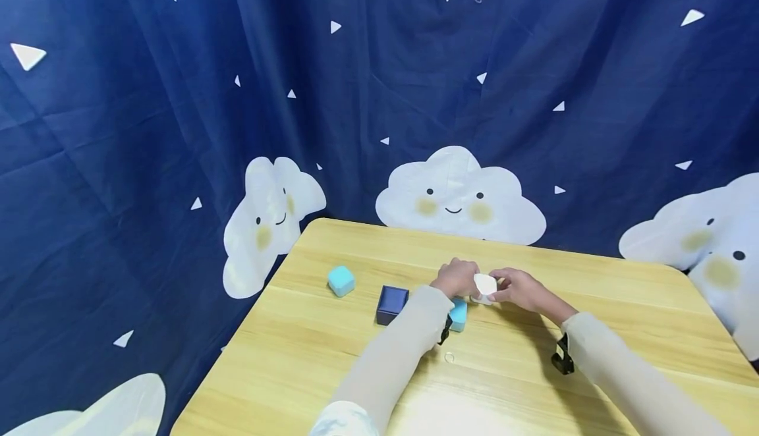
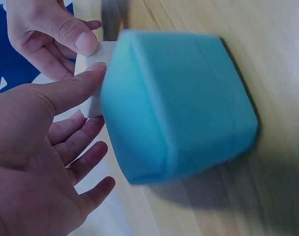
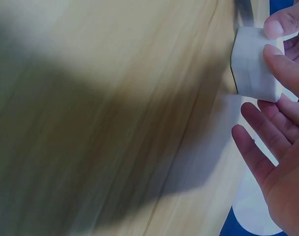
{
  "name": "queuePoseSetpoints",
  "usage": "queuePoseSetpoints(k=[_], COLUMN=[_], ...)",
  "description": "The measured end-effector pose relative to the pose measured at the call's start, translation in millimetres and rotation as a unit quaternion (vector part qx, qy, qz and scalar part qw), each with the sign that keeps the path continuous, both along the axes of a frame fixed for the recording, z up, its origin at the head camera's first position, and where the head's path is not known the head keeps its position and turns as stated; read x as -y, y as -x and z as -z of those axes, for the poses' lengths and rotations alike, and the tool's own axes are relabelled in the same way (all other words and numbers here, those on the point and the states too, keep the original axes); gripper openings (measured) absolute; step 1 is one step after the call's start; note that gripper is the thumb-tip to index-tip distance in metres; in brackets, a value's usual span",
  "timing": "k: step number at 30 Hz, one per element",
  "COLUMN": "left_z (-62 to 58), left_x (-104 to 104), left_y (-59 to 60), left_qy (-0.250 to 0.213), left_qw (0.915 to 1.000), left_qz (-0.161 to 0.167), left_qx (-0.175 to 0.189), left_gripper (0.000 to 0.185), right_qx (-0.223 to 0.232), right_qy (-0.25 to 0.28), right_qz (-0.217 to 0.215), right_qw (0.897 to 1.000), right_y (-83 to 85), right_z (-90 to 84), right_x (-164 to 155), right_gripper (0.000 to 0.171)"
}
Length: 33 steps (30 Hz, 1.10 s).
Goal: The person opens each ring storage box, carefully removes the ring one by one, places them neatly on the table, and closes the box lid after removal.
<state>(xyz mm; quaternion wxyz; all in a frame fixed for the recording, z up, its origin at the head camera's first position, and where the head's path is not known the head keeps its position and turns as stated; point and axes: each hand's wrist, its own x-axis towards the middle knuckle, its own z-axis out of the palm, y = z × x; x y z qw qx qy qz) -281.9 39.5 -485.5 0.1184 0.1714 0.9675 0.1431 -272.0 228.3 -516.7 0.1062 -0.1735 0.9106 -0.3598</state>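
Note:
Both hands hold a small white jewelry box [image 1: 485, 284] near the table's far side. My left hand [image 1: 458, 278] grips its left side, thumb on the near face, as the left wrist view shows. My right hand [image 1: 522, 289] pinches the right side between thumb and fingers, its other fingers spread in the right wrist view. I cannot tell whether the lid is raised. Under the left wrist stands a turquoise box [image 2: 189, 98], partly hidden by the sleeve in the head view. A navy box [image 1: 393, 301] sits left of the left forearm.
Another turquoise box [image 1: 340, 280] stands at the left of the wooden table [image 1: 284, 357]. A thin ring [image 1: 449, 357] lies between the forearms, nearer the front. Behind the table hangs a dark blue cloud-print curtain [image 1: 427, 80].

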Motion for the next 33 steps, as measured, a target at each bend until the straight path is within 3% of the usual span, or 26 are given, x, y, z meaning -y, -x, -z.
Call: queuePoseSetpoints(k=[9,20,33], left_z=[1.5,2.3,7.4], left_x=[-16.9,-32.1,-42.2], left_y=[-10.4,-22.0,-37.0], left_qy=[0.02,0.04,0.054], left_qw=[0.9992,0.9968,0.9933], left_qz=[0.029,0.059,0.09], left_qx=[-0.02,-0.036,-0.047], left_gripper=[0.036,0.037,0.04], right_qx=[-0.009,-0.02,-0.046], right_qy=[0.005,0.005,0.006], right_qz=[-0.002,0.014,0.016], right_qw=[1.0,1.0,0.999], right_y=[-16.2,-33.6,-58.6], right_z=[1.2,3.5,4.3], right_x=[-18.6,-36.8,-50.4], right_gripper=[0.039,0.053,0.05])
